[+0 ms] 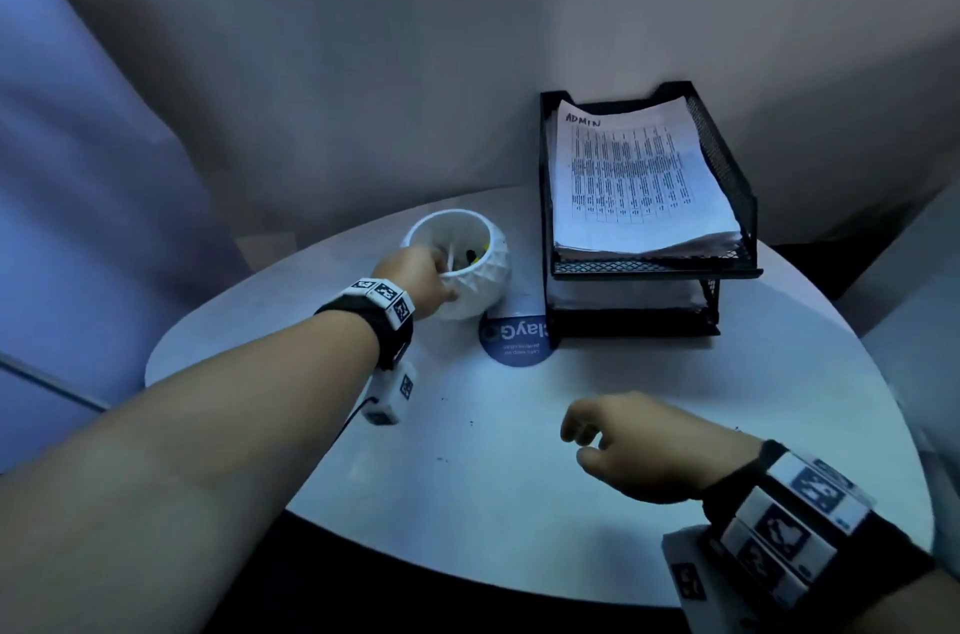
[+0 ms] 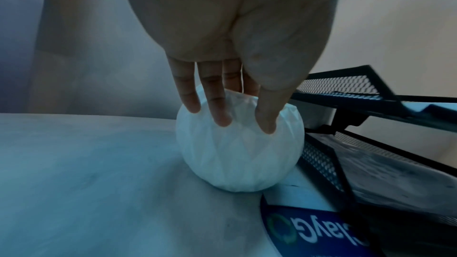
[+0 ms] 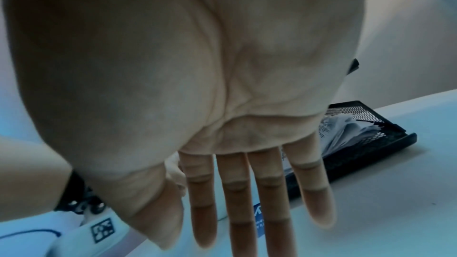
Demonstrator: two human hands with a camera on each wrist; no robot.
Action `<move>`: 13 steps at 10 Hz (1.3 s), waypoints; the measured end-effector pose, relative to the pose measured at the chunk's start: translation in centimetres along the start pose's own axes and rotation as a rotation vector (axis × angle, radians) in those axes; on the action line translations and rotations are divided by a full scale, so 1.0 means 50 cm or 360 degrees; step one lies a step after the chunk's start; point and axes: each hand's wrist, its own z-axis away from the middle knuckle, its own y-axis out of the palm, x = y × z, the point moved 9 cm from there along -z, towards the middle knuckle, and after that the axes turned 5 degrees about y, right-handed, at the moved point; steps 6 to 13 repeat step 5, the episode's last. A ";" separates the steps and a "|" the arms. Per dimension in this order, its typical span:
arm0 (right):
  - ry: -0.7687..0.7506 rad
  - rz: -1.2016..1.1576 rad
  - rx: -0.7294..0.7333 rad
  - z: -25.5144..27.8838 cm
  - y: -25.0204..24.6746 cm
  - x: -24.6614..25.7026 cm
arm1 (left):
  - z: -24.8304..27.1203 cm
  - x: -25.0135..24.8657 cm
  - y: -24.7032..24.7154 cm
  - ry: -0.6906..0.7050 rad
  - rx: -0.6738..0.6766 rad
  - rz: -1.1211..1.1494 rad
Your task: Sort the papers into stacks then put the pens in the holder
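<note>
The white faceted pen holder [image 1: 470, 293] stands on the round table beside the tray. My left hand [image 1: 428, 272] rests on its near rim. In the left wrist view the hand [image 2: 243, 126] lays its thumb and two straight fingers on the holder's [image 2: 239, 155] outer wall, with the other fingers hidden behind the rim. A thin white pen [image 1: 451, 255] stands in the holder at my fingers, with dark pens [image 1: 471, 255] beside it. Papers headed ADMIN [image 1: 634, 176] lie stacked in the black mesh tray [image 1: 727, 155]. My right hand [image 1: 584, 438] hovers over the table, relaxed and holding nothing.
The tray has two tiers, and the lower one [image 1: 628, 300] also holds papers. A round blue sticker [image 1: 514, 347] lies on the white table [image 1: 519, 519] between holder and tray. Walls stand close behind the table. The table's near edge drops to a dark floor.
</note>
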 end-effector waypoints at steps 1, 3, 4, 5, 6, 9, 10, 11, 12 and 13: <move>0.0004 -0.0024 0.0030 -0.009 0.001 -0.010 | -0.057 -0.005 0.004 -0.0037 -0.0046 0.0056; 0.0006 -0.0046 0.0053 -0.015 0.000 -0.018 | -0.127 -0.031 0.002 -0.0030 0.0020 0.0062; 0.0024 -0.0035 0.0064 -0.012 -0.001 -0.018 | -0.142 -0.037 -0.002 -0.0020 0.0042 0.0045; 0.0050 -0.0057 0.0022 -0.006 -0.009 -0.011 | -0.138 -0.033 -0.016 0.0001 0.0006 0.0022; 0.0050 -0.0057 0.0022 -0.006 -0.009 -0.011 | -0.138 -0.033 -0.016 0.0001 0.0006 0.0022; 0.0050 -0.0057 0.0022 -0.006 -0.009 -0.011 | -0.138 -0.033 -0.016 0.0001 0.0006 0.0022; 0.0050 -0.0057 0.0022 -0.006 -0.009 -0.011 | -0.138 -0.033 -0.016 0.0001 0.0006 0.0022; 0.0050 -0.0057 0.0022 -0.006 -0.009 -0.011 | -0.138 -0.033 -0.016 0.0001 0.0006 0.0022; 0.0050 -0.0057 0.0022 -0.006 -0.009 -0.011 | -0.138 -0.033 -0.016 0.0001 0.0006 0.0022; 0.0050 -0.0057 0.0022 -0.006 -0.009 -0.011 | -0.138 -0.033 -0.016 0.0001 0.0006 0.0022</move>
